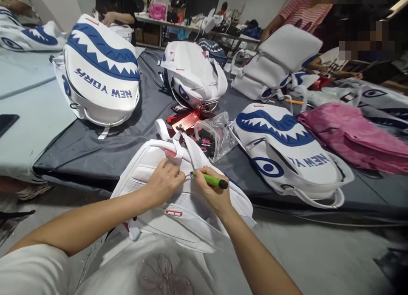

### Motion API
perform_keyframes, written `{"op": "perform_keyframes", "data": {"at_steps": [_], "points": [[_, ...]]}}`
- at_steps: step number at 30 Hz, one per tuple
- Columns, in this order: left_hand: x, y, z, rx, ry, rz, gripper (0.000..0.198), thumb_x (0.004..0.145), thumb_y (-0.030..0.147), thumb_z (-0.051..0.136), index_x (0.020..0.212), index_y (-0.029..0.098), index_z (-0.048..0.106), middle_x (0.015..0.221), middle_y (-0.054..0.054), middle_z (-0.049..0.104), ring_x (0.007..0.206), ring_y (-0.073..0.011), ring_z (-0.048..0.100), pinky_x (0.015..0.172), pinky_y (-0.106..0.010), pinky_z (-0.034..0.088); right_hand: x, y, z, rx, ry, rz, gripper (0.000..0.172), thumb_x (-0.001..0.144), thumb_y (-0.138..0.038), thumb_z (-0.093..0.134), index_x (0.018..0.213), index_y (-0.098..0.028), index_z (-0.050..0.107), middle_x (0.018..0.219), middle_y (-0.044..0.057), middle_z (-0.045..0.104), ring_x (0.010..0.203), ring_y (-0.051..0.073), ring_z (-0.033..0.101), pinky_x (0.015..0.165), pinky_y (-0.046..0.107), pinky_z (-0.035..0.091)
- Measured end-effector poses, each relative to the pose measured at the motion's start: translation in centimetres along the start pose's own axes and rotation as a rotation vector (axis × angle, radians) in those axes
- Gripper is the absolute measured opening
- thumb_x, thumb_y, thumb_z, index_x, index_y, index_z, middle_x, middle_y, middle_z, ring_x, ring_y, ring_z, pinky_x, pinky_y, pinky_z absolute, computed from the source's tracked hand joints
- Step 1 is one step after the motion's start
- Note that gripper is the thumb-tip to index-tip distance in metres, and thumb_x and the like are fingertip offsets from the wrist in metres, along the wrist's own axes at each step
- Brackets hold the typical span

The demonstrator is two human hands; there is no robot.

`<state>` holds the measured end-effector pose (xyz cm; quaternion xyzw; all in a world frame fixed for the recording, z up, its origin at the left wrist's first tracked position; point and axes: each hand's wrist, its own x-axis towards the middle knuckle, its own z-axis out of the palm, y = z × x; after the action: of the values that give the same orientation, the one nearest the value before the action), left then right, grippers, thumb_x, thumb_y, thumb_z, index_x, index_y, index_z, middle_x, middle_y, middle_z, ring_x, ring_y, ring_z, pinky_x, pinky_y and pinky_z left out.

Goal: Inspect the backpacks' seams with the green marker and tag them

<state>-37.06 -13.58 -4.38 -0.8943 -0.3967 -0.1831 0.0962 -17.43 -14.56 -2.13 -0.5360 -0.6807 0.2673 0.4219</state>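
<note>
A white backpack (194, 227) with a small red label leans between my body and the table's front edge, its straps facing up. My right hand (213, 191) is closed around a green tool (211, 180) with a black end, its tip at a thin white strap. My left hand (165, 181) rests on the backpack's back panel with its fingers bent, pinching near that strap beside the tool's tip; what lies between the fingertips is too small to name.
On the dark-covered table (92, 152) lie a New York backpack (102, 65) at left, another white backpack (194, 69) behind, one (287, 150) at right beside a pink bag (353, 133), and a clear plastic bag (219, 135). People stand across the table.
</note>
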Motion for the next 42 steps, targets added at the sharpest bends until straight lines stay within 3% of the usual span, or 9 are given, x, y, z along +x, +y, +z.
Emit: {"op": "perform_keyframes", "data": {"at_steps": [6, 10, 14, 18, 23, 31, 35, 38, 42], "points": [[0.1, -0.2, -0.2, -0.084, -0.073, 0.005, 0.018, 0.098, 0.015, 0.047, 0.097, 0.017, 0.065, 0.093, -0.007, 0.068, 0.086, -0.0215, 0.060, 0.089, -0.040, 0.046, 1.3, 0.1, 0.1, -0.079, -0.030, 0.032, 0.032, 0.093, -0.040, 0.055, 0.069, -0.020, 0.063, 0.060, 0.001, 0.056, 0.055, 0.015, 0.050, 0.054, 0.029, 0.037], [0.0, -2.5, -1.9, -0.121, 0.001, 0.114, 0.021, 0.097, 0.012, 0.046, 0.090, 0.019, 0.065, 0.088, -0.003, 0.070, 0.079, -0.0178, 0.063, 0.076, -0.034, 0.049, 1.5, -0.4, -0.2, -0.151, -0.042, 0.006, 0.030, 0.092, -0.035, 0.055, 0.068, -0.019, 0.064, 0.061, -0.001, 0.060, 0.055, 0.013, 0.053, 0.055, 0.026, 0.041], [1.5, -5.8, -3.3, -0.004, 0.164, 0.040, 0.034, 0.093, 0.017, 0.058, 0.126, 0.023, 0.061, 0.135, -0.009, 0.063, 0.125, -0.0282, 0.056, 0.100, -0.042, 0.046, 1.0, -0.5, -0.2, -0.112, 0.036, -0.092, 0.019, 0.095, -0.031, 0.059, 0.086, -0.019, 0.071, 0.076, 0.001, 0.070, 0.064, 0.014, 0.062, 0.062, 0.025, 0.048], [4.4, -7.4, -2.9, 0.042, -0.123, -0.025, 0.088, 0.076, 0.021, 0.077, 0.153, 0.020, 0.035, 0.156, -0.016, 0.044, 0.137, -0.0362, 0.047, 0.102, -0.047, 0.047, 0.7, -0.4, 2.0, -0.137, -0.059, -0.500, 0.032, 0.101, -0.029, 0.057, 0.132, -0.019, 0.061, 0.105, 0.006, 0.073, 0.094, 0.019, 0.068, 0.086, 0.031, 0.054], [6.5, -7.9, -1.6, 0.046, -0.345, -0.068, 0.099, 0.079, 0.034, 0.076, 0.159, 0.011, 0.021, 0.160, -0.020, 0.034, 0.141, -0.0357, 0.040, 0.106, -0.044, 0.043, 1.6, 1.4, 5.7, -0.304, -0.060, -0.475, 0.030, 0.104, -0.029, 0.049, 0.124, -0.013, 0.063, 0.097, 0.010, 0.069, 0.092, 0.025, 0.063, 0.085, 0.037, 0.049], [5.0, -8.5, 0.0, 0.076, -0.397, -0.023, 0.110, 0.079, 0.039, 0.079, 0.161, 0.018, 0.008, 0.165, -0.020, 0.021, 0.147, -0.0372, 0.030, 0.111, -0.052, 0.037, 1.0, 3.3, 6.1, -0.178, -0.166, -0.591, 0.020, 0.102, -0.023, 0.050, 0.119, -0.019, 0.061, 0.098, 0.008, 0.069, 0.087, 0.022, 0.062, 0.079, 0.037, 0.049], [4.2, -7.9, 0.3, 0.113, -0.388, -0.020, 0.113, 0.080, 0.033, 0.076, 0.162, 0.018, 0.000, 0.168, -0.021, 0.006, 0.155, -0.0416, 0.008, 0.119, -0.066, 0.017, 1.7, 3.8, 5.8, -0.173, -0.106, -0.582, 0.025, 0.103, -0.022, 0.051, 0.126, -0.020, 0.060, 0.100, 0.008, 0.071, 0.088, 0.021, 0.066, 0.080, 0.034, 0.052], [3.9, -7.8, 1.0, 0.127, -0.398, -0.033, 0.110, 0.081, 0.030, 0.073, 0.162, 0.021, -0.001, 0.169, -0.019, 0.000, 0.155, -0.0417, 0.003, 0.119, -0.070, 0.009, 2.5, 4.0, 5.8, -0.316, -0.094, -0.560, 0.027, 0.105, -0.024, 0.046, 0.129, -0.020, 0.059, 0.098, 0.008, 0.071, 0.087, 0.020, 0.067, 0.078, 0.032, 0.052], [3.5, -8.0, 1.8, 0.111, -0.337, -0.083, 0.104, 0.083, 0.033, 0.070, 0.162, 0.019, 0.003, 0.168, -0.020, 0.008, 0.155, -0.0400, 0.011, 0.120, -0.065, 0.017, 4.2, 3.3, 5.5, -0.693, -0.071, -0.535, 0.026, 0.104, -0.032, 0.049, 0.120, -0.015, 0.063, 0.089, 0.009, 0.066, 0.082, 0.024, 0.060, 0.072, 0.033, 0.047]]}}
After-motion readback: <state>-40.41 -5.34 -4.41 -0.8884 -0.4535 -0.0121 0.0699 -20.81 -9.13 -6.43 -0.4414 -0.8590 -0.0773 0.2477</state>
